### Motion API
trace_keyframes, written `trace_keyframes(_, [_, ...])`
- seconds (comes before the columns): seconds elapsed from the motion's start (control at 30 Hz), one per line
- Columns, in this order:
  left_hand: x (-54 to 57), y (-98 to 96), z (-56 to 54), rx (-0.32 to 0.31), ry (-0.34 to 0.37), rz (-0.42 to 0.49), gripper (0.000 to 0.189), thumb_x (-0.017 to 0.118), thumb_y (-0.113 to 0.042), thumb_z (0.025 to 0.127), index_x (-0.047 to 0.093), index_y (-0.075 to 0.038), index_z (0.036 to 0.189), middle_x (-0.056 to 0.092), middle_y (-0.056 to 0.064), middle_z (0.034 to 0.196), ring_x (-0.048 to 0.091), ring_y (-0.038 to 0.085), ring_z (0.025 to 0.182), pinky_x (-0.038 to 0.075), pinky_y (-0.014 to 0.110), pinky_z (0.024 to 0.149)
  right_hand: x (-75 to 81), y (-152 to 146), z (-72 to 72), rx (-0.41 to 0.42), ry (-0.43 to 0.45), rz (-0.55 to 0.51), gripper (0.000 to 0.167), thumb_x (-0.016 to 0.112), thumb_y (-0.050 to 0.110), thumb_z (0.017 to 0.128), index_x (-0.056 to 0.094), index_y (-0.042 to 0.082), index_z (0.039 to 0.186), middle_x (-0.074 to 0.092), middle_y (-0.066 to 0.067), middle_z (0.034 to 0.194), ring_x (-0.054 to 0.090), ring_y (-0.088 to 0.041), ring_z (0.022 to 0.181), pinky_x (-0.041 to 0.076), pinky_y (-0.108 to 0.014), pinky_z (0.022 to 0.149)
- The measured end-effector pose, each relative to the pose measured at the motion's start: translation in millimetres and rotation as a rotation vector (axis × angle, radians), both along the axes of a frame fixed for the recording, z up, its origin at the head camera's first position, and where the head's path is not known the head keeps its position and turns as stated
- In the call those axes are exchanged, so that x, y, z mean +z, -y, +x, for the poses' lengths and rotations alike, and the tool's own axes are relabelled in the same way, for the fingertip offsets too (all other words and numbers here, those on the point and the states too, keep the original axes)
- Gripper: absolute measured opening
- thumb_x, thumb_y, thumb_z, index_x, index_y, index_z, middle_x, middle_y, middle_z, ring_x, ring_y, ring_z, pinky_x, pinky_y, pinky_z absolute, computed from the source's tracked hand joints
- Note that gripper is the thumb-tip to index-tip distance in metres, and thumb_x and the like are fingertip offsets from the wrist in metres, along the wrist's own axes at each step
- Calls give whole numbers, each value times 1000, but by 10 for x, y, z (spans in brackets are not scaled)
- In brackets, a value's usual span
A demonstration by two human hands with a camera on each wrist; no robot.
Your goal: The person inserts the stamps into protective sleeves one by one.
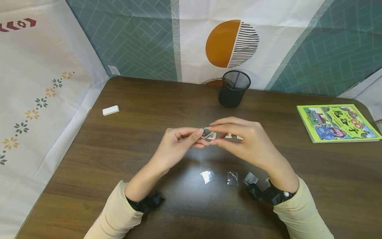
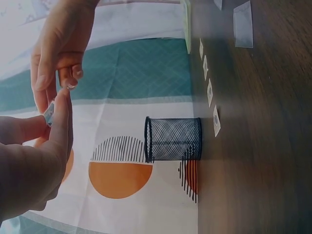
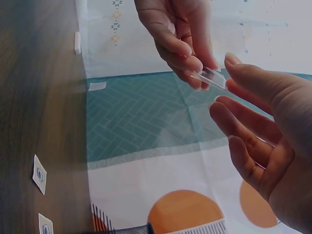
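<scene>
My left hand (image 1: pixel 179 142) pinches a small card (image 1: pixel 206 133) with a dark picture between thumb and fingers, above the table. In the right wrist view the card (image 3: pixel 212 78) looks glossy and partly clear, seen nearly edge-on. My right hand (image 1: pixel 243 136) is beside it, its thumb and fingers parted around the card's free end. Whether a right fingertip touches the card I cannot tell. Beyond the hands lie several small pale cards (image 2: pixel 216 121) in a row, each with a round print; the right hand hides part of the row in the head view.
Nearer me lie small clear plastic sleeves (image 1: pixel 232 178), several in a row. A black mesh pen cup (image 1: pixel 234 89) stands at the back edge. A green-yellow book (image 1: pixel 338 122) lies at the right, a white block (image 1: pixel 110 110) at the left. Patterned cloth (image 1: pixel 143 39) hangs behind the table.
</scene>
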State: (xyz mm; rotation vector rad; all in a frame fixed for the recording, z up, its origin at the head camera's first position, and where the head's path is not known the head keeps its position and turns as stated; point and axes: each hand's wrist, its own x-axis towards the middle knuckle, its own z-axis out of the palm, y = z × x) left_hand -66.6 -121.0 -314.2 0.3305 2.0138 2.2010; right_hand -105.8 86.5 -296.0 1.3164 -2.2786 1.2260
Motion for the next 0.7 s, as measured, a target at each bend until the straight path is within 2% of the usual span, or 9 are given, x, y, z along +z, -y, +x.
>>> trace_keyframes(0.07, [4, -3, 1, 0, 2, -8, 21, 55, -4, 93, 64, 12, 103, 68, 24, 92, 69, 28, 85, 54, 34, 78, -4, -3, -1, 3, 10, 9, 29, 80, 10, 72, 73, 8, 100, 68, -1, 102, 62, -3, 76, 43, -14, 60])
trace_keyframes(0.23, [-2, -9, 1, 5, 10, -36, 21, 56, -6, 93, 65, 10, 103, 69, 21, 90, 69, 30, 84, 55, 34, 77, 0, 0, -3, 22, 55, 21, 33, 81, 3, 69, 72, 8, 100, 68, -1, 105, 62, -6, 79, 46, -15, 64])
trace_keyframes(0.4, [-22, -14, -5, -3, 14, -72, 20, 57, -7, 92, 67, 7, 103, 70, 19, 87, 70, 25, 80, 55, 34, 76, -3, -4, -6, 15, 95, 62, 32, 81, 8, 70, 71, 10, 100, 66, 0, 110, 62, -8, 82, 48, -16, 66])
trace_keyframes(0.6, [-14, 0, 8, -29, 33, -85, 21, 59, -11, 92, 69, 5, 103, 70, 20, 84, 69, 30, 75, 56, 39, 69, -6, -9, -16, -13, 101, 110, 36, 82, 11, 70, 69, 13, 104, 66, 2, 110, 59, -4, 83, 48, -20, 66])
trace_keyframes(0.7, [-3, 5, 15, -20, 31, -119, 22, 60, -13, 92, 69, 4, 102, 70, 19, 80, 68, 31, 70, 56, 38, 65, -12, -14, -16, -7, 107, 112, 37, 82, 10, 69, 69, 13, 104, 66, 3, 109, 59, -4, 82, 48, -23, 68])
